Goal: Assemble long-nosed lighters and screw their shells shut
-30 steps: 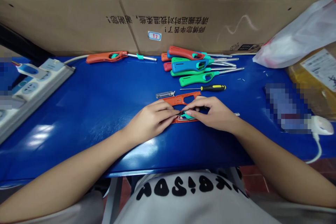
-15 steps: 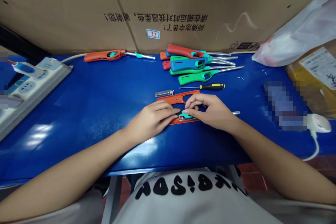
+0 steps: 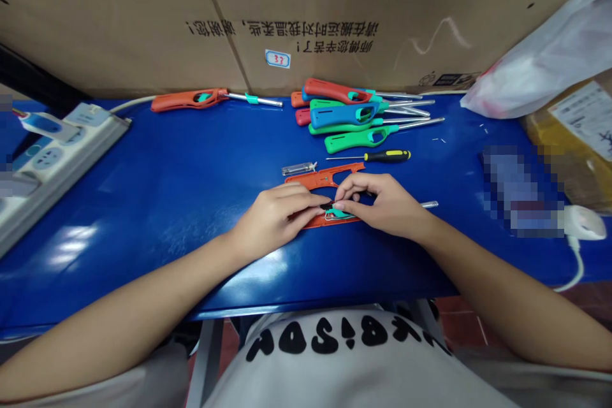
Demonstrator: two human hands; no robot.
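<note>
An opened orange lighter shell half (image 3: 315,222) lies on the table beneath my hands, with a teal trigger (image 3: 338,213) and thin wire in it. My left hand (image 3: 277,217) is closed, thumb and index fingertip pinched on a small black part (image 3: 327,206) above the shell. My right hand (image 3: 387,205) is closed too, its thumb and index fingertip meeting at the other end of that black part, beside the trigger. The metal tube (image 3: 431,204) sticks out past my right wrist. Just behind lies the other orange shell half (image 3: 306,180), next to a clear fuel tank (image 3: 297,169).
A yellow-black screwdriver (image 3: 387,156) lies behind my right hand. Farther back are a pile of several stick lighters (image 3: 342,115) and one orange lighter (image 3: 189,100). A power strip (image 3: 57,146) stands left; a blurred-out object (image 3: 521,191) lies right. A cardboard box (image 3: 157,57) walls the back.
Both hands stay almost in place over the shell, fingertips pinched together. Only tiny finger shifts around the black part show, and the camera view has moved slightly.
</note>
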